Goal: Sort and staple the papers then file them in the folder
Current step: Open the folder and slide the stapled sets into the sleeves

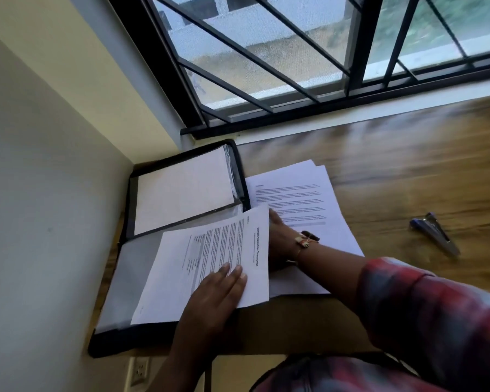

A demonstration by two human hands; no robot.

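Sheet: over the near half of the open folder.
Left hand: fingers together, flat on sheet.
Right hand: at sheet's right edge; fingers hidden, cannot tell.
Stack: just right of folder.
Stapler: well right of folder.

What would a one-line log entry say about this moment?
step: filing | left hand flat on printed sheet over open folder | right hand at sheet edge, fingers hidden | stapler untouched on desk
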